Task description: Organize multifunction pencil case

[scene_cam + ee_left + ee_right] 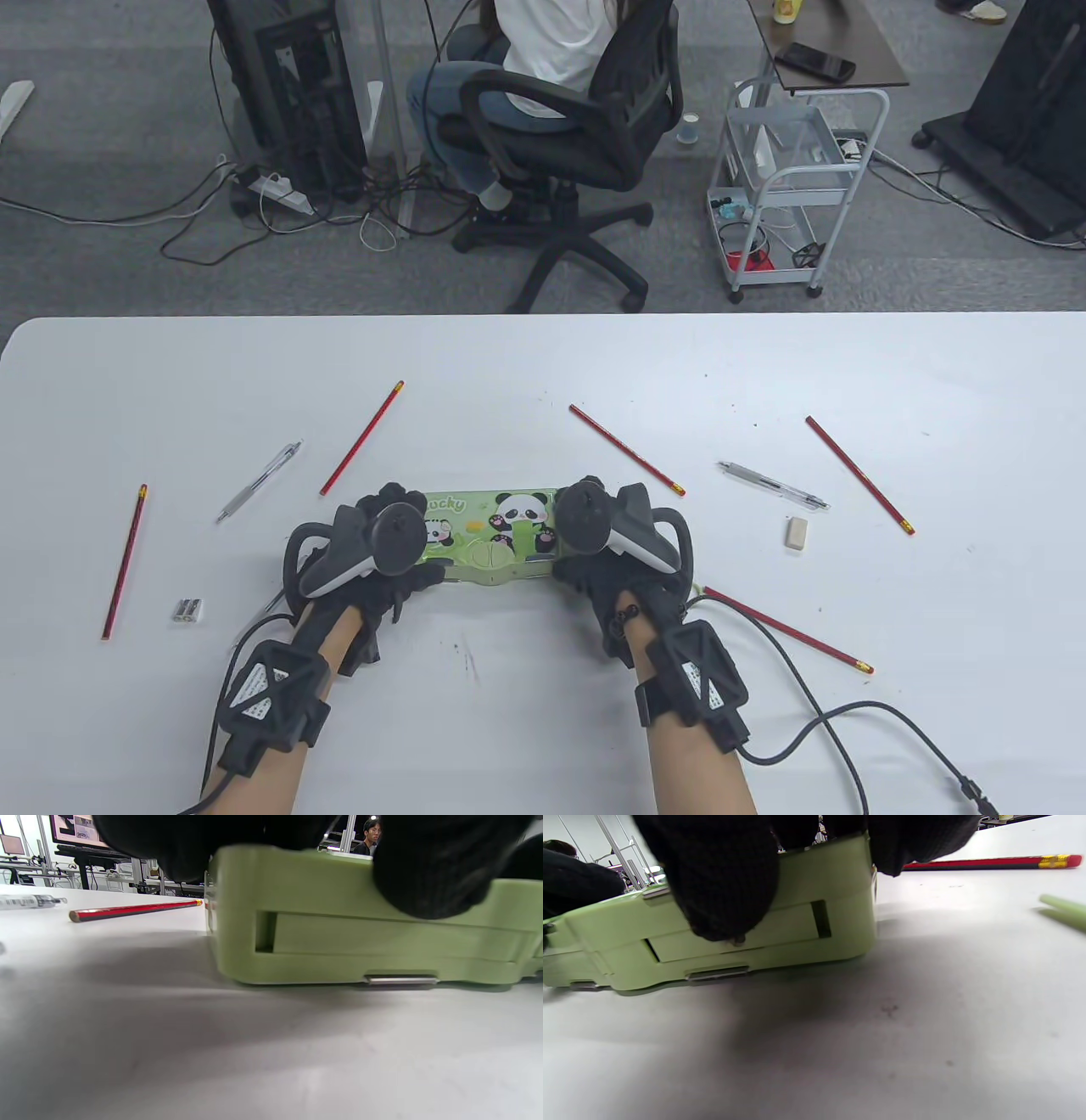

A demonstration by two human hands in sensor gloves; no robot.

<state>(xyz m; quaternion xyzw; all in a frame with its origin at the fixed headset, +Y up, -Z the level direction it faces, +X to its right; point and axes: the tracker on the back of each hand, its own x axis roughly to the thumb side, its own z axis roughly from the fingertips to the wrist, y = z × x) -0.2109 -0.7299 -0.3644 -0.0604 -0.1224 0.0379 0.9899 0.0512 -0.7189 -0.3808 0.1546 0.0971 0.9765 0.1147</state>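
Green pencil case (496,539) gripped at both ends, lid closed.

Flat on the white desk (543,373) near its front edge — left hand (377,552) and right hand (602,543) each with fingers (721,887) curled over an end, thumbs on the near wall; pencils, pens and eraser (796,533) scattered around.
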